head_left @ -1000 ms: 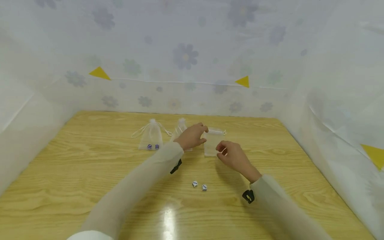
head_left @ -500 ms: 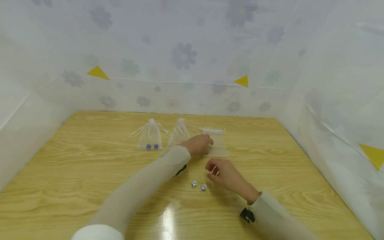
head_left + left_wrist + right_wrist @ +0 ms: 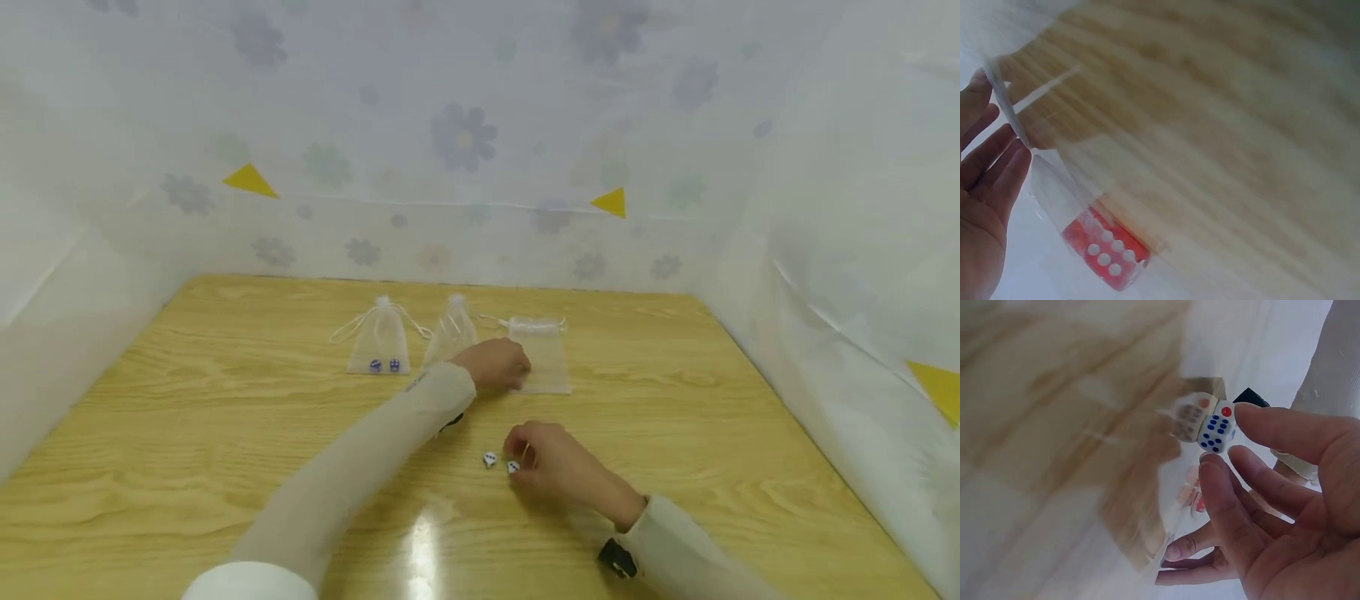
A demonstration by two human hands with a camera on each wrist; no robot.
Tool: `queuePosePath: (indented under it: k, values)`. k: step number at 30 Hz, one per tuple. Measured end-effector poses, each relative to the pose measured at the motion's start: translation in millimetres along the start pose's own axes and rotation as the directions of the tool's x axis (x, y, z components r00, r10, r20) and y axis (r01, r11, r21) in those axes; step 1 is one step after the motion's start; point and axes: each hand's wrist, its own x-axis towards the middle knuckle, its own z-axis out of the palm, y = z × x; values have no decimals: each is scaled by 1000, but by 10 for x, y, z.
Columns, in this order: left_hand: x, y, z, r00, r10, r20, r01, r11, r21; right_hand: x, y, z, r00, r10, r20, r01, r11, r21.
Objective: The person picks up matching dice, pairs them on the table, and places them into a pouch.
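Observation:
In the head view my right hand [image 3: 555, 467] is at the nearer white die [image 3: 513, 467], its thumb and index finger on either side. The right wrist view shows that die [image 3: 1216, 428] with the thumb [image 3: 1279, 428] against it and the index fingertip at its lower edge. A second white die [image 3: 490, 459] lies just left on the table. My left hand [image 3: 495, 364] rests at the left side of a flat white mesh drawstring bag [image 3: 546, 358], fingertips on the bag's edge. In the left wrist view its fingers [image 3: 1000, 175] look fairly straight, apart from the thumb.
Left of the hands lie two more drawstring bags: one [image 3: 380, 333] with two purple dice, and a middle one [image 3: 450, 333] partly behind the left hand, with a red die [image 3: 1107, 247] inside. The glossy wooden table [image 3: 225, 467] reflects hands and dice. Floral curtain [image 3: 465, 100] surrounds it.
My right hand has moved from beside the right bag toward me, down to the nearer white die. My left hand has come slightly nearer onto the bag's left side.

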Motion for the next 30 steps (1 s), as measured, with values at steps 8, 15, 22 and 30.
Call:
queuePosePath:
  k: [8,15,22,30]
  values:
    - [-4,-3,60,1000,6,8,-6,1000,7,-9,55,71,1000,-11,28,11,1000,-8]
    - [-33,-7,48,1000,16,-2,-16,1000,19,2,47,82,999,-6,32,7,1000,-23]
    - [-36,-12,33,999,32,-12,-31,998,49,32,14,49,1000,5,15,-5,1000,-24]
    - [-24,4,19,999,45,-30,-43,997,66,93,1,12,1000,-1,-4,1,999,-55]
